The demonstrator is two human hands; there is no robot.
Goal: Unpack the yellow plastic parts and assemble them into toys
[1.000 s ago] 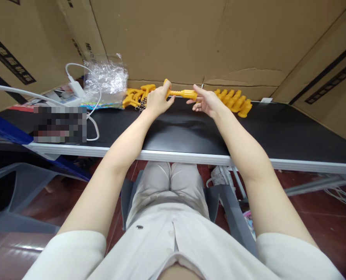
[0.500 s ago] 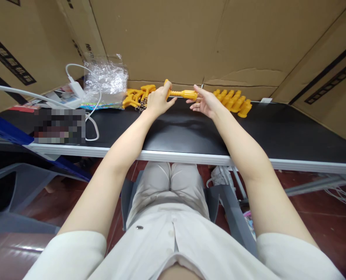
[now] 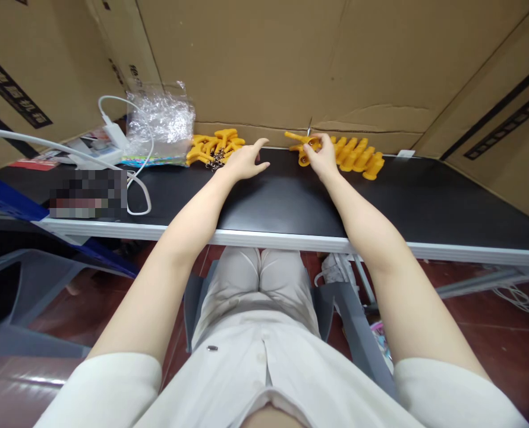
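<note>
Pinching hollow yellow plastic piece [image 3: 310,141] in right grip [image 3: 326,159], spreading empty left grip [image 3: 245,161], across open black desk [image 3: 282,196] from silver front edge [image 3: 282,239].

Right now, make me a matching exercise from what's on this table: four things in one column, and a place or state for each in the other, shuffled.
Column one
1. Left hand
2. Right hand
3. Yellow cylinders
4. Plastic wrap

Column two
A. See-through and crinkled
B. Gripping a yellow piece
C. Lined up in rows
D. Open, nothing seen in its grasp

Right pairs: 1-D, 2-B, 3-C, 4-A
</note>
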